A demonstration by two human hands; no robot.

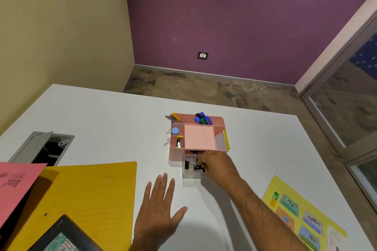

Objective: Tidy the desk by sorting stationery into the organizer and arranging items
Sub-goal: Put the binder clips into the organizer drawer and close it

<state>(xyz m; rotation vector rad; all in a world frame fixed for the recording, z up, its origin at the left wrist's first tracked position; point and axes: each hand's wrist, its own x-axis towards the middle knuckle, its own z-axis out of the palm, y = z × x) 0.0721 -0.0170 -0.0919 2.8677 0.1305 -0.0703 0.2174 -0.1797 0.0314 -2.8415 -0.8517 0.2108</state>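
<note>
A pink desk organizer [199, 136] stands mid-desk, holding blue and green markers [203, 118], pens [174, 117], a blue round item [175, 130], a small clip [179, 141] and sticky notes [223, 140]. Its clear drawer [189, 172] is pulled out toward me with black binder clips [188, 164] inside. My right hand [216, 166] reaches into the drawer, fingers pinched on a black binder clip. My left hand [158, 210] rests flat on the white desk, fingers spread, holding nothing.
A yellow file folder [85, 199] lies at the left, with a pink folder [14, 183] overlapping it and a dark framed picture [61, 238] at the bottom. A yellow sheet with stickers [295, 214] lies at the right. A grey cable hatch [42, 149] is open at the left.
</note>
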